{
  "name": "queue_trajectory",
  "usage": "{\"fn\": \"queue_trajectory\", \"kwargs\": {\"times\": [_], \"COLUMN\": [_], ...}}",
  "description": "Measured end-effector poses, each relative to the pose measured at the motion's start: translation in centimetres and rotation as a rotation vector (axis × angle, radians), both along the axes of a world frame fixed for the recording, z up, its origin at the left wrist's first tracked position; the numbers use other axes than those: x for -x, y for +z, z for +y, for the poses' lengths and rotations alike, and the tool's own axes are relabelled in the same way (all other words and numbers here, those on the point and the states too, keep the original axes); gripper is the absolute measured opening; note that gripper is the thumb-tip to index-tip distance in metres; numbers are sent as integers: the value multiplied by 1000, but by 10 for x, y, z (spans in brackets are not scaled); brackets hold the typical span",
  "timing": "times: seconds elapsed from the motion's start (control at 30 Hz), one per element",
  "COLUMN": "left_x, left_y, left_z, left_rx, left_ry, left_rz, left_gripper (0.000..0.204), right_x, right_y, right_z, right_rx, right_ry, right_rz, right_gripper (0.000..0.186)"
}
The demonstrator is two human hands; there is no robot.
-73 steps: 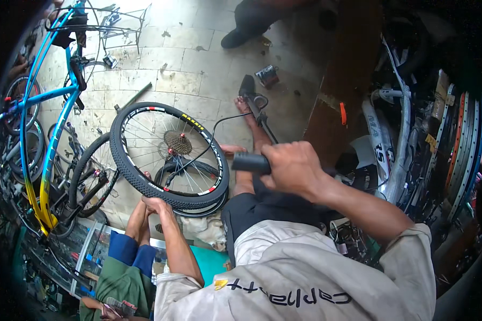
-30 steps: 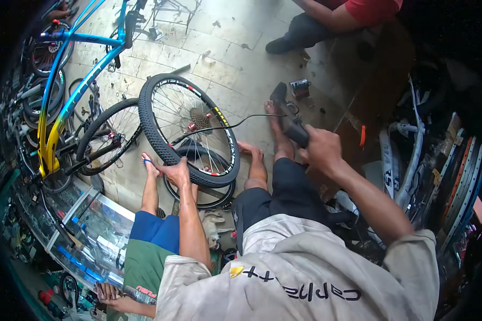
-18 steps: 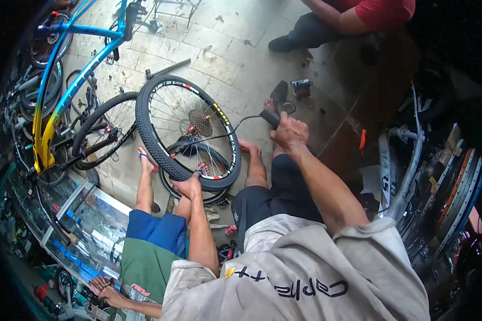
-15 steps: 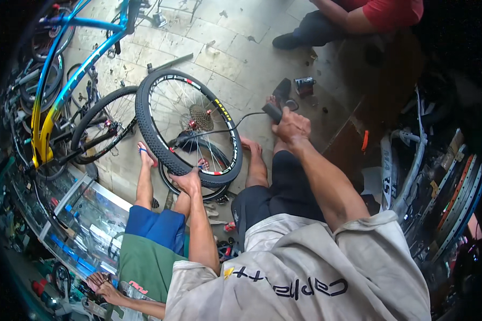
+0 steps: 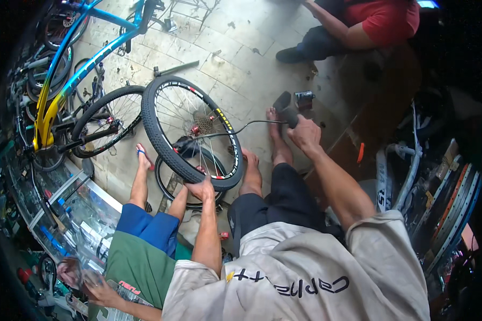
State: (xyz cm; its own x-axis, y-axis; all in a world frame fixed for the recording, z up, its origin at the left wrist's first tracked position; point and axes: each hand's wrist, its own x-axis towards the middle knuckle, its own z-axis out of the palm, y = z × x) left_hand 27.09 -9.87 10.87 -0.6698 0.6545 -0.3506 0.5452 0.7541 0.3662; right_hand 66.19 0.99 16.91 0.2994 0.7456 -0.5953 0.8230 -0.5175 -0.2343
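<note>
A bicycle wheel [image 5: 155, 140] with a knobby black tyre leans tilted in the middle of the head view, its sprocket cassette [image 5: 202, 122] facing up. My left hand [image 5: 201, 190] grips the tyre at its near edge, fingers partly hidden behind it. Off to the right, my right hand [image 5: 305, 134] is closed round a black handle [image 5: 290, 116]. From that handle a thin dark hose or cord [image 5: 251, 122] curves left over the wheel toward a dark part inside the rim; how it joins there cannot be made out.
A second wheel [image 5: 80, 131] lies left, by a blue and yellow bicycle frame [image 5: 51, 120]. A glass case [image 5: 77, 216] and a person in a green shirt [image 5: 139, 257] are near left. A person in red [image 5: 388, 24] sits far right. Rims [image 5: 455, 203] stand right; a can [image 5: 304, 100] is ahead.
The view has shifted slightly. My left hand and the wheel sit a little farther right, and my right hand has moved right with the handle. The green-shirted person's hands have moved.
</note>
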Motion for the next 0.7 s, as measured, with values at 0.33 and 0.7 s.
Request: {"fn": "queue_trajectory", "kwargs": {"times": [0.33,0.7], "left_x": [0,16], "left_y": [83,4], "left_z": [125,-31], "left_rx": [-52,-65], "left_ry": [-43,65], "left_rz": [217,42], "left_gripper": [103,117], "right_x": [-25,-21], "right_y": [170,17], "right_z": [-26,-39], "right_rx": [-99,-325], "right_ry": [284,557], "right_rz": [95,-76], "right_gripper": [36,30]}}
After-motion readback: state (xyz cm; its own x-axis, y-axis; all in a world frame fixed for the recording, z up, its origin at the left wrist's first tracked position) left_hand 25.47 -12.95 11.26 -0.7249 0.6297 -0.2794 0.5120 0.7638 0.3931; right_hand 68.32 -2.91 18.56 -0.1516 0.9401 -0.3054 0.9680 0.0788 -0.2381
